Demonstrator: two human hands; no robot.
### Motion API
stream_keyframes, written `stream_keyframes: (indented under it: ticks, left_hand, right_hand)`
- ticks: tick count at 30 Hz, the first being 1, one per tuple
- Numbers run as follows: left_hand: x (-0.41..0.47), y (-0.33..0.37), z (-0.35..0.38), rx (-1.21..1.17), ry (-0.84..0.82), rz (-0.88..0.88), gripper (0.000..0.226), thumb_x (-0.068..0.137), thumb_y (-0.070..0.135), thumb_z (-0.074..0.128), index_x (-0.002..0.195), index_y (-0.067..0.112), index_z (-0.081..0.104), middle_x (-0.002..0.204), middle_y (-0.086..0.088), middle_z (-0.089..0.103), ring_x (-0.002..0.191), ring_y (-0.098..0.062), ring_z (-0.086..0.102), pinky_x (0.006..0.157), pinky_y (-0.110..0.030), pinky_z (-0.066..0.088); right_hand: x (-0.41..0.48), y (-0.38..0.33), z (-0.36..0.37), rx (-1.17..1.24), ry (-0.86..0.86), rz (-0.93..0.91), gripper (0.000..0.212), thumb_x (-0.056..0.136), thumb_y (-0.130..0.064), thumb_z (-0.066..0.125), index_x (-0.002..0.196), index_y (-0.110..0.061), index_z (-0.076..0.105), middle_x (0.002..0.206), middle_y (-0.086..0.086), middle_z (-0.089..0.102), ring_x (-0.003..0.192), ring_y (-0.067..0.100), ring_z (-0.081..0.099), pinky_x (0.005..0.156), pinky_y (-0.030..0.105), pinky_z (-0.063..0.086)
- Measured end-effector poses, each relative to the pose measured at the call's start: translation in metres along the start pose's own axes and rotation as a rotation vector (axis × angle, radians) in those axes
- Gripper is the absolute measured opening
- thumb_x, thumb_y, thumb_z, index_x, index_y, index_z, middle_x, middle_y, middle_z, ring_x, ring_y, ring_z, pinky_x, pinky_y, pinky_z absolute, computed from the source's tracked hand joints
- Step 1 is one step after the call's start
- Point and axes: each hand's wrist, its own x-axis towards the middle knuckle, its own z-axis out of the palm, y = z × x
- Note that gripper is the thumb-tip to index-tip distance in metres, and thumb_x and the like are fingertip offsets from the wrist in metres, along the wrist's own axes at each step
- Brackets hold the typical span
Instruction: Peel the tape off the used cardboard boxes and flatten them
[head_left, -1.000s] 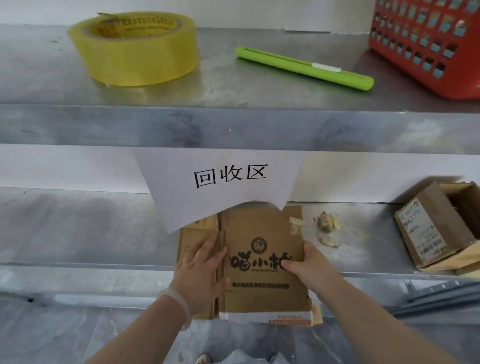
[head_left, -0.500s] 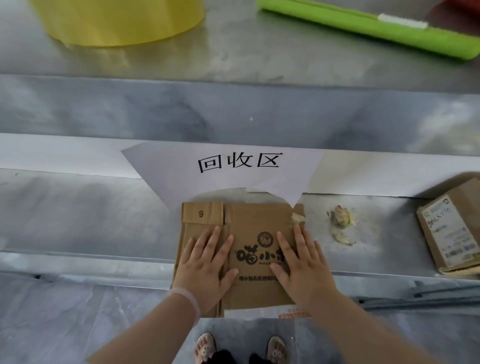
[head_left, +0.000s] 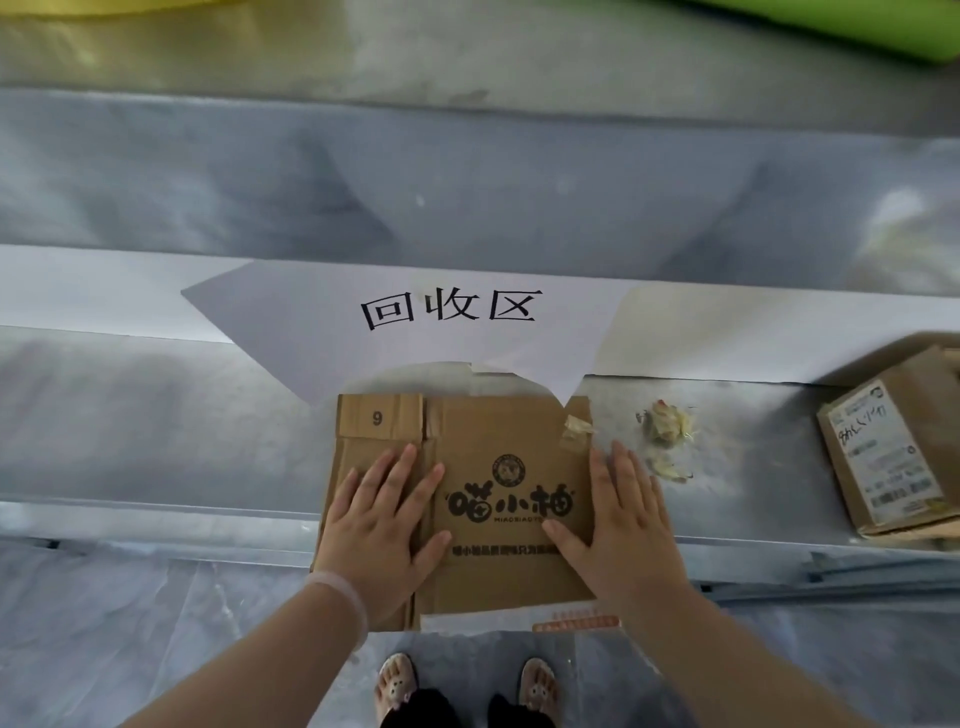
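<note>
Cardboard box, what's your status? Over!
Left hand open, flat on the box. Right hand open at its right edge. Box flattened on shelf; tape scrap stuck on far right corner.

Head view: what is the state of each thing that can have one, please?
printed box: flattened, lying on the shelf, overhanging its front edge.
tape scrap: on that box's far right corner.
left hand: fingers straight, pressing the box.
right hand: fingers straight, on the box's right edge.
labelled box: not flattened, at the right.
peeled tape bits: crumpled, loose on the shelf.
</note>
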Motion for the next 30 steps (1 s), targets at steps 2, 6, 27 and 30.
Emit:
stream_keyframes:
  ticks: [2, 6, 27, 30]
  left_hand:
    - [0.000, 0.000, 0.000, -0.003, 0.005, -0.006, 0.067, 0.092, 0.069, 0.018, 0.149, 0.035, 0.029, 0.155, -0.001, 0.031, 0.142, -0.026, 0.030, 0.112, -0.048, 0.017]
    - [0.000, 0.001, 0.000, -0.018, 0.020, -0.019, 0.066, 0.091, 0.069, 0.020, 0.147, 0.036, 0.032, 0.154, 0.000, 0.034, 0.141, -0.025, 0.032, 0.113, -0.046, 0.016]
    - [-0.039, 0.004, -0.017, -0.477, -0.004, -0.594, 0.087, 0.071, 0.072, 0.061, 0.144, 0.053, 0.018, 0.156, 0.005, -0.008, 0.142, -0.030, 0.001, 0.116, -0.053, 0.018]
    - [-0.051, -0.003, -0.022, -0.517, 0.000, -0.653, 0.083, 0.069, 0.071, 0.065, 0.141, 0.055, 0.025, 0.156, 0.005, -0.005, 0.142, -0.032, 0.002, 0.117, -0.052, 0.015]
  right_hand:
    - [0.005, -0.001, -0.004, 0.007, 0.026, -0.082, 0.103, 0.074, -0.082, 0.006, 0.150, -0.022, -0.028, 0.159, 0.001, -0.028, 0.146, 0.019, -0.026, 0.118, 0.038, -0.015]
    - [0.019, -0.001, -0.006, -0.037, -0.010, -0.127, 0.097, 0.073, -0.076, -0.004, 0.151, -0.022, -0.024, 0.159, -0.004, -0.029, 0.147, 0.017, -0.024, 0.120, 0.040, -0.013]
    - [-0.019, -0.008, -0.013, 0.256, -0.048, -0.034, 0.088, 0.092, -0.061, 0.047, 0.156, -0.020, 0.003, 0.158, -0.001, 0.012, 0.147, 0.019, 0.006, 0.122, 0.037, 0.005]
    - [-0.020, -0.026, -0.018, 0.499, -0.023, -0.093, 0.087, 0.090, -0.048, 0.060, 0.155, -0.033, 0.005, 0.141, -0.004, 0.031, 0.125, 0.008, 0.031, 0.112, 0.033, 0.028]
